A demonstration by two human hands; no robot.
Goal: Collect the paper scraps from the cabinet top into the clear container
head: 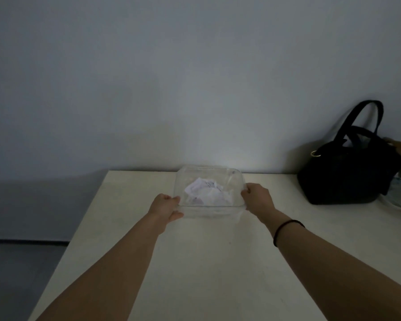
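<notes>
Dim room; plain grey wall (pixel 195 77); black handbag (pixel 347 167) against it

Objects behind black bag (pixel 344 172), cut off by right edge.

We are looking from head height, forward and down across the pale desk (pixel 218 262) toward the wall (pixel 171 77), with both forearms reaching away from us, fairly near.
</notes>
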